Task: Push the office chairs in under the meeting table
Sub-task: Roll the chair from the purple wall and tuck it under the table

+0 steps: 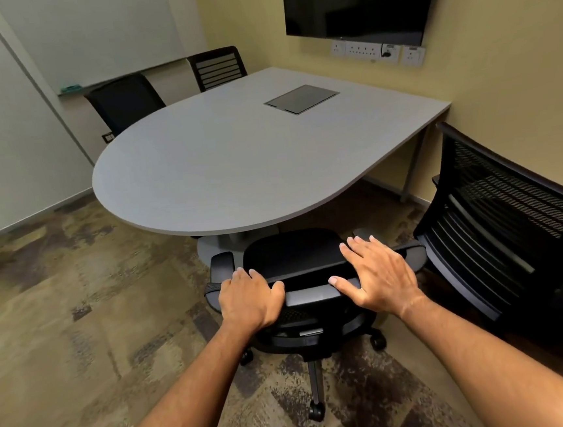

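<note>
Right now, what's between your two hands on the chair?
In the head view, only the bare top rail of the chair's backrest runs between the left hand and the right hand. Beyond the rail sits its black seat.

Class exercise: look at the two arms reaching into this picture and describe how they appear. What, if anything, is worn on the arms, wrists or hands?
Both arms are bare as far up as the picture shows, with no sleeve in view. The left hand and the right hand wear no gloves. No watch, bracelet or band shows on either wrist, and no ring shows on the fingers in view. No marks or tattoos are visible.
</note>
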`<state>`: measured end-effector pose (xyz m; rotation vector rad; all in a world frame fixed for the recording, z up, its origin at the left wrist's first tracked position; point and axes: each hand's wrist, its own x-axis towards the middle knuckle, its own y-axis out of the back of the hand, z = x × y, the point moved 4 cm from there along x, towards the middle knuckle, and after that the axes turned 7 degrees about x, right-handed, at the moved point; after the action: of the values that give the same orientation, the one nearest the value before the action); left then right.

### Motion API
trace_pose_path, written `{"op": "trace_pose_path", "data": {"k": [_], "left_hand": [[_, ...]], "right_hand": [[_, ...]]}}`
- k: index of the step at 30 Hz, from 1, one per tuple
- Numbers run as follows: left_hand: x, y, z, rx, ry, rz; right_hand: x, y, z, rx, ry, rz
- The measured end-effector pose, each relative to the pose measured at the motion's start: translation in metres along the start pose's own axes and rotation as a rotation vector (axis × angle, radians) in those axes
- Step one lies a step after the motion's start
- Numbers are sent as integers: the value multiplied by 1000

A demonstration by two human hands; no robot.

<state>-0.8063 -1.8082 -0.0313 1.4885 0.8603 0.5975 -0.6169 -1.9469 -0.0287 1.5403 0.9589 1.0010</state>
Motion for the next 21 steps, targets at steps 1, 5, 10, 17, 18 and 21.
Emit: {"op": "trace_pose_path", "data": {"k": [1, 5, 10, 17, 18, 21], "left_hand": [[0, 0, 1, 6, 6, -1], [3, 1, 0, 24, 42, -14], [13, 4, 0, 25, 106, -45], [28, -3, -5, 41, 143, -64], [32, -4, -5, 36, 141, -64], [41, -5, -9, -20, 109, -34]], "right_hand": [[1, 0, 1, -4, 6, 3], [8, 1, 3, -3, 27, 16], [25, 0, 4, -11, 66, 13], [53, -5, 9, -26, 116, 4], [57, -6, 9, -26, 119, 1], [70, -7, 6, -28, 116, -6]]}}
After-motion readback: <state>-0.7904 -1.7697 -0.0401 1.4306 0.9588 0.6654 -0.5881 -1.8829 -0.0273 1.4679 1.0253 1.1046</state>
